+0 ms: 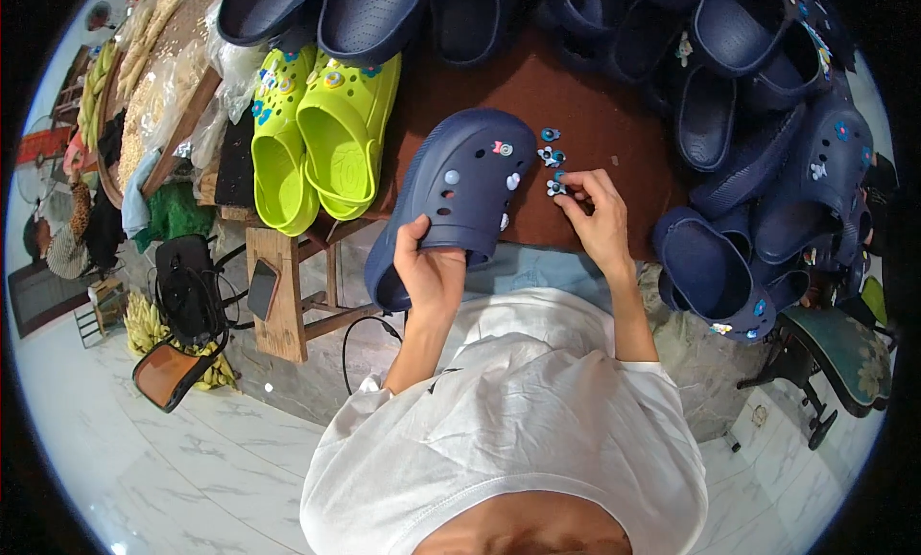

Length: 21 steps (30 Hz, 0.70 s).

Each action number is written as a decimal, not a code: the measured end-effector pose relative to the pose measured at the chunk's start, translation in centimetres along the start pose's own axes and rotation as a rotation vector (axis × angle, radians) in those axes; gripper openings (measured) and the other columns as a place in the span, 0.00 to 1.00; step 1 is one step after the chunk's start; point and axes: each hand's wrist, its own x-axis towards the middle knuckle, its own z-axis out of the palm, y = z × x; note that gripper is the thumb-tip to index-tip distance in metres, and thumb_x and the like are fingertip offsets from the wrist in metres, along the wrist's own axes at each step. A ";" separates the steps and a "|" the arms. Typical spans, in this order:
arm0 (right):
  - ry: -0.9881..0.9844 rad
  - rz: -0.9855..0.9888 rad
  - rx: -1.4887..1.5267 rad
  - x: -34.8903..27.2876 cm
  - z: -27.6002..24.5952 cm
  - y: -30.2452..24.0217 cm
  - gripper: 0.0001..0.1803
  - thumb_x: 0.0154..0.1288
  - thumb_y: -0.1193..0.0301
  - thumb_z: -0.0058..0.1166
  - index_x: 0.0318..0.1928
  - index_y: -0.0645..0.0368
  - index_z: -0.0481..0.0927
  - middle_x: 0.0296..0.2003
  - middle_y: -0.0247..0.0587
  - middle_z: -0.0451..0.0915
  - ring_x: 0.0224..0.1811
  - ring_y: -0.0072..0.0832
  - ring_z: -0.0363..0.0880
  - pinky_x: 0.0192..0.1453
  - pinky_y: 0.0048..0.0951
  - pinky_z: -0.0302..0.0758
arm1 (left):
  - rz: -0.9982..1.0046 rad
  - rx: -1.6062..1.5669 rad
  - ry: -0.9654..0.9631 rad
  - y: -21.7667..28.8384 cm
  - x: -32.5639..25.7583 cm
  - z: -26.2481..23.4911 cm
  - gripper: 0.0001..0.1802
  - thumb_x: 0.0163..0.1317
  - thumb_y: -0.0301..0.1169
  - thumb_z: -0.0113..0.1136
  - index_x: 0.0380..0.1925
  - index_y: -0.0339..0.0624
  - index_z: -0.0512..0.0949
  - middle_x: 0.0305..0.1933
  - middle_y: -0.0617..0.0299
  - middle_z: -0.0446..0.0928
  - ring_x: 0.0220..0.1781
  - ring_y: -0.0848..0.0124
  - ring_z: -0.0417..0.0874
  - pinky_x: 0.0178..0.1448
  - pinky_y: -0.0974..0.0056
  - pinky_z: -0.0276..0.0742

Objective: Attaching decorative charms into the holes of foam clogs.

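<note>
My left hand [429, 267] grips the heel end of a navy blue clog [460, 186] that lies toe-away on the brown table [595, 104]. A few small charms are set in the holes on the clog's upper. My right hand [595, 214] rests on the table just right of the clog, its fingertips pinched on a small blue-and-white charm [556, 185]. Two more loose charms [551, 144] lie on the table just beyond my fingers.
A lime-green pair of clogs [321, 133] with charms stands left of the navy clog. Several navy clogs [758, 171] are piled at the right and along the back. A black bag [187, 286], bananas [144, 330] and a phone [262, 288] are at the lower left.
</note>
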 end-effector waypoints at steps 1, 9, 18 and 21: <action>-0.006 -0.005 0.007 0.0 0.1 0.0 0.10 0.55 0.76 0.62 0.39 0.58 0.80 0.35 0.38 0.77 0.34 0.31 0.79 0.37 0.31 0.75 | -0.009 0.003 0.007 -0.2 0.0 0.1 0.25 0.60 0.29 0.48 0.56 0.29 0.65 0.61 0.49 0.70 0.64 0.57 0.70 0.70 0.50 0.62; 0.039 -0.180 -0.276 0.3 0.6 0.6 0.08 0.59 0.72 0.58 0.39 0.58 0.80 0.35 0.41 0.76 0.37 0.42 0.77 0.42 0.38 0.73 | -0.063 0.027 0.030 -0.6 -0.3 0.5 0.24 0.62 0.31 0.49 0.57 0.30 0.65 0.61 0.49 0.70 0.63 0.58 0.71 0.68 0.50 0.63; 0.127 -0.093 0.077 0.1 -0.1 -2.3 0.06 0.62 0.76 0.56 0.40 0.61 0.82 0.32 0.41 0.79 0.33 0.30 0.80 0.37 0.27 0.74 | -0.044 0.114 0.004 -1.5 -0.5 -0.1 0.20 0.62 0.30 0.54 0.53 0.32 0.70 0.55 0.53 0.75 0.56 0.64 0.76 0.63 0.57 0.70; 0.068 -0.107 0.220 0.2 0.4 -5.2 0.07 0.59 0.77 0.60 0.39 0.62 0.82 0.31 0.40 0.80 0.32 0.25 0.79 0.36 0.24 0.73 | -0.039 0.189 0.017 -1.8 -0.7 -0.3 0.19 0.63 0.30 0.54 0.52 0.33 0.70 0.54 0.55 0.75 0.56 0.66 0.76 0.62 0.58 0.71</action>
